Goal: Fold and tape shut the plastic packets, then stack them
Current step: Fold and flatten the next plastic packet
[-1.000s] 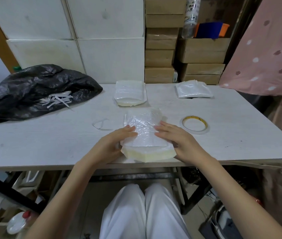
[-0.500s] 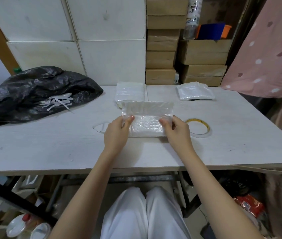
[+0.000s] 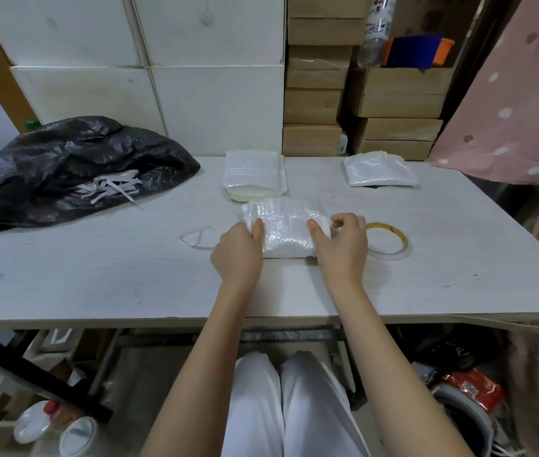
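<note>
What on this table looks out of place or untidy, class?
White paper strips lie loose and scattered on the crumpled black bag at the left. A scrap of clear film sits beside the left hand. The packets and tape roll look in order.

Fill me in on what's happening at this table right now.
A person is folding a plastic packet on the white table. The left hand and right hand hold its two ends, thumbs pressing on top. No tape is on it yet that I can see; the tape roll lies just right of the right hand. Two more packets, one behind and another at far right, sit separately, not stacked.
</note>
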`<state>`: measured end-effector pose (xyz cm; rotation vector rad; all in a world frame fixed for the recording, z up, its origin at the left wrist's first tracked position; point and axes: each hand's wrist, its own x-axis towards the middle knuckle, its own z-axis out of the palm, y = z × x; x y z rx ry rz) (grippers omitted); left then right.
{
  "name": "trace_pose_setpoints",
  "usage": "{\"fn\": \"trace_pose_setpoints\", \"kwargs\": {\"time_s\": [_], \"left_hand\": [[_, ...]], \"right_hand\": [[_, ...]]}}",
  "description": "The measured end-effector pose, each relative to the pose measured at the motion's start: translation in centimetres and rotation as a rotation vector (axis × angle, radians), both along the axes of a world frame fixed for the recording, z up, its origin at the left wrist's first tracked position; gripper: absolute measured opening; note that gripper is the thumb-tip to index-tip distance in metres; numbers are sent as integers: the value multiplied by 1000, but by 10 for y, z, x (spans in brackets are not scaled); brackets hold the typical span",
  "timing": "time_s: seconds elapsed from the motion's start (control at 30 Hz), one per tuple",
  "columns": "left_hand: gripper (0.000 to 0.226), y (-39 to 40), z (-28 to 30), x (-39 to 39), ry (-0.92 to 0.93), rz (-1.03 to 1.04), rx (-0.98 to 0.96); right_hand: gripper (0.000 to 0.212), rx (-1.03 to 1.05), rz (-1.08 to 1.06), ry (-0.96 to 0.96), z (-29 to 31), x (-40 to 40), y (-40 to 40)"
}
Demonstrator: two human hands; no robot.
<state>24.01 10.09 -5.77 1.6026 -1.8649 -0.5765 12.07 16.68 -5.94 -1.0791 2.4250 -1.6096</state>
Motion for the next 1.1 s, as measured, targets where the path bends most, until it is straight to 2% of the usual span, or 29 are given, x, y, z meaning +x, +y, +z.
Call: {"fn": "trace_pose_setpoints", "kwargs": {"time_s": [0.07, 0.13, 0.2, 0.3, 0.37, 0.57, 0.6, 0.67, 0.73, 0.77, 0.83, 0.9, 1.0, 1.03, 1.07, 1.1], "left_hand": [[46, -1, -1, -1, -17, -8, 0], [47, -2, 0, 0, -35, -8, 2], [46, -2, 1, 0, -52, -8, 7], [44, -2, 3, 1, -59, -3, 17], [45, -3, 2, 1, -51, 4, 33], [40, 0, 19, 7, 25, 6, 8], [43, 4, 25, 9, 5, 16, -32], [47, 15, 29, 12, -86, 14, -230], [54, 25, 24, 12, -112, -178, -387], [60, 30, 18, 11, -116, -342, -380], [70, 38, 3, 9, -134, -596, -249], [78, 36, -10, 9, -103, -653, -169], [81, 32, -16, 10, -113, -634, -137], [82, 30, -16, 10, -137, -634, -138], [83, 30, -15, 11, -153, -638, -137], [83, 30, -15, 11, -164, -639, -141]], "right_hand": [[38, 124, -72, 266, 5, 2, 3], [42, 99, -51, 480, 10, 4, 4], [48, 63, 166, 663, 10, 14, 2], [57, 252, 443, 830, 0, 30, -2], [56, 326, 445, 830, -9, 31, -1], [53, 313, 477, 747, -10, 26, 1], [55, 310, 482, 739, -9, 26, 1], [56, 302, 492, 739, -8, 26, 3], [53, 323, 520, 701, -5, 25, 5], [54, 340, 544, 688, -3, 24, 6], [60, 402, 601, 692, -3, 23, 7], [61, 430, 674, 618, -1, 19, 8], [62, 275, 815, 14, 14, 9, 17], [62, 233, 820, -55, 17, 4, 21], [61, 241, 799, 27, 19, 0, 26], [58, 272, 773, 190, 18, -4, 29]]}}
